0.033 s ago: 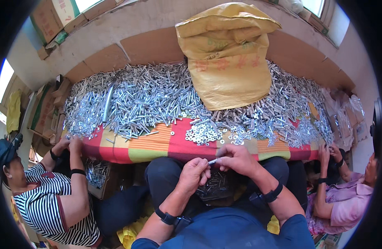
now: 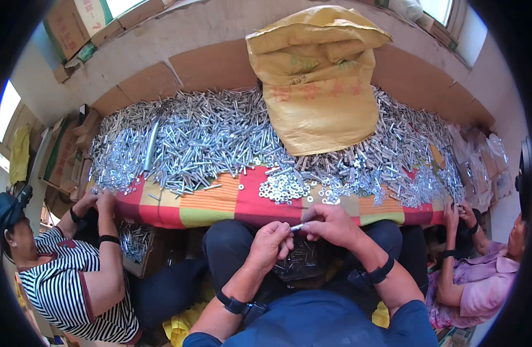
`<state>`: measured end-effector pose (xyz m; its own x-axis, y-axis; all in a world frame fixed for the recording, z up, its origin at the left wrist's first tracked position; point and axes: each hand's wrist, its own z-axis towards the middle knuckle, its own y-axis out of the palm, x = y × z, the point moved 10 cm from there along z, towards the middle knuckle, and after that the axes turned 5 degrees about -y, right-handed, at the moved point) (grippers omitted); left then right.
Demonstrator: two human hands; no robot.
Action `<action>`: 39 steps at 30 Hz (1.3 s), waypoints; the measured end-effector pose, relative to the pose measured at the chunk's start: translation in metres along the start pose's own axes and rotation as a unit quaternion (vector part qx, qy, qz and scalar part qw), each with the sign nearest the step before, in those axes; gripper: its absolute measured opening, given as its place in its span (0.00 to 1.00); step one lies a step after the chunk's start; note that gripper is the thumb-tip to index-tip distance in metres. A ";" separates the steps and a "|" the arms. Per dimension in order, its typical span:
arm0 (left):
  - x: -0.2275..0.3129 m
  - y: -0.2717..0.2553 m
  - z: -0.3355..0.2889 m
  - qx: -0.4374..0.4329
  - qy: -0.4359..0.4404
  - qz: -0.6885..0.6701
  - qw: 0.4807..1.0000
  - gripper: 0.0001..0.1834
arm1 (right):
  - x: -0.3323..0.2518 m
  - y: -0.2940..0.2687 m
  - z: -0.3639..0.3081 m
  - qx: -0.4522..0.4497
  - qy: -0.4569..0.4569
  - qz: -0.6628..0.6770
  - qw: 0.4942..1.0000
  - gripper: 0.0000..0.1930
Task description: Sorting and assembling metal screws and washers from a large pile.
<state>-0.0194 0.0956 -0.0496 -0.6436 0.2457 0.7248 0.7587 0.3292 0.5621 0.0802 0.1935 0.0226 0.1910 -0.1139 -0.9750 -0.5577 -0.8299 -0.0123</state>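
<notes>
My left hand (image 2: 270,243) and my right hand (image 2: 329,224) meet above my lap, in front of the table's edge. Between their fingertips is a thin silver metal bolt (image 2: 297,227), gripped by both hands, with its ends partly hidden by the fingers. Just beyond my hands, a pile of flat washers (image 2: 282,188) lies on the patchwork cloth (image 2: 211,216). Behind the washers spreads a large heap of loose silver bolts (image 2: 214,133). Below my hands, between my knees, a container of similar metal pieces (image 2: 300,261) shows in part.
A yellow woven sack (image 2: 321,92) lies over the heap. Cardboard (image 2: 220,65) lines the back. One person in stripes (image 2: 63,277) works at the left, another in pink (image 2: 480,283) at the right. A box of metal parts (image 2: 135,246) stands by the left person.
</notes>
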 end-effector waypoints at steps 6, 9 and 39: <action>-0.011 0.003 -0.003 -0.029 -0.053 -0.034 0.998 0.18 | -0.016 0.003 -0.007 -0.020 -0.083 -0.082 0.993 0.07; -0.012 0.005 -0.003 -0.033 -0.052 -0.032 0.998 0.18 | -0.014 0.002 -0.008 -0.001 -0.095 -0.056 0.994 0.05; -0.015 0.005 -0.003 0.044 -0.038 0.078 0.995 0.15 | 0.023 -0.016 -0.004 0.013 -0.056 0.030 0.998 0.08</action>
<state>-0.0056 0.0911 -0.0561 -0.5275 0.3671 0.7661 0.8400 0.3604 0.4057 0.0971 0.2017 0.0013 0.0670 -0.1002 -0.9927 -0.5861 -0.8091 0.0421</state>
